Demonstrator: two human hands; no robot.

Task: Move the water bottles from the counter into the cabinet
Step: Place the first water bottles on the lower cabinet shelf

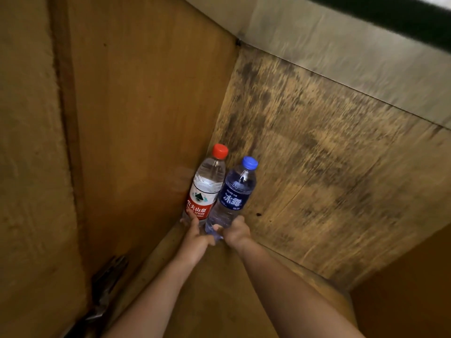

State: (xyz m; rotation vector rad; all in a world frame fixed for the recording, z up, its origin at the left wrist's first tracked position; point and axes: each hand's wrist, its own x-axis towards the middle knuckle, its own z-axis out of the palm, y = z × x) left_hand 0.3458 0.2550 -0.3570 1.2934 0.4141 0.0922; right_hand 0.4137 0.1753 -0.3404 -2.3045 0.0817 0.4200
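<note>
Left hand (195, 236) apparently grips the red-capped bottle (207, 184), right hand (235, 231) the blue-capped bottle (234, 195).

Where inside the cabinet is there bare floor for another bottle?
Bare floor lies right of the blue-capped bottle, along the stained back panel. The left corner is crowded: red-capped bottle, both bottles touching, left hand and right hand at their bases.

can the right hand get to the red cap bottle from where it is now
Probably not directly: the right hand grips the blue-capped bottle, which stands between it and the red-capped bottle. The left hand is already there.
</note>
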